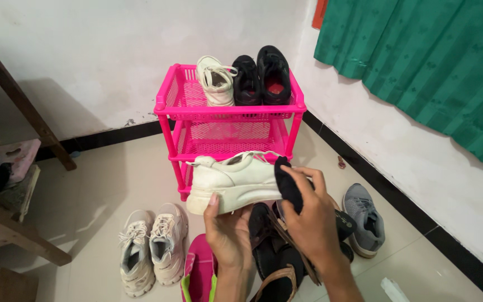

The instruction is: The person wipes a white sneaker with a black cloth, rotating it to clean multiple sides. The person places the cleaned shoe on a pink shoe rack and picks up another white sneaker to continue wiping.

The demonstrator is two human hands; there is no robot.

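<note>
Holding a cream-white sneaker [236, 182] up in front of the pink plastic rack [227, 109], we were partway through wiping and shelving the shoes, as far as we could judge. Our left hand [227, 232] cupped the sneaker from below, fingers curled round the sole near its heel end and the thumb up against the sidewall, so it was closed on the shoe. Our right hand [308, 212] pressed a dark cloth [289, 184] against the toe end of the same sneaker; its fingers were bent over the cloth and gripping it, not spread flat.

On the rack's top shelf three shoes already stood: one matching white sneaker [215, 81] and a pair of black shoes [263, 75] beside it. The two lower shelves of the rack showed no shoes that we could make out. More work seemed left than done, since several shoes lay on the floor in front of the rack: a pair of off-white sneakers [149, 249] to its lower left, a pink sandal [197, 274] below it, dark sandals [278, 257] under our wrists, and a grey sneaker [364, 218] to its lower right
</note>
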